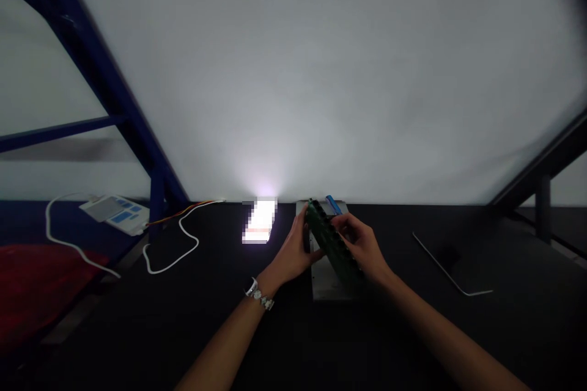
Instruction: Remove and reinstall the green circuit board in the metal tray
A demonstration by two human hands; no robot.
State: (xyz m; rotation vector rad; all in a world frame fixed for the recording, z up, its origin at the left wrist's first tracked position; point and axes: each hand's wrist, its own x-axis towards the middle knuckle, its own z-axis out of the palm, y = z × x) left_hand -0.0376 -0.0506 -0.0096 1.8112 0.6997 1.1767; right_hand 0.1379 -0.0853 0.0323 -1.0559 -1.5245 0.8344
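Note:
A long green circuit board [332,244] with dark parts along its upper edge is tilted up between my hands. Closed around its far-left end is my left hand [296,247], the thumb lying across the near face. My right hand [360,241] has its fingers pinched at the board's right edge, near the dark parts; whether a small piece sits between the fingertips is hidden. Beneath the board lies a grey metal plate [326,287], partly covered by it. A blue tool handle or pen [333,204] rests at the plate's far end, just beyond my right fingers.
A glowing, pixelated screen [260,220] lies left of my hands. Further left, a white cable [172,266] winds toward a white-and-blue panel [117,214]. On the right, a thin bent metal rod [443,270] lies on the black table [284,342]. A blue frame [105,79] rises at left.

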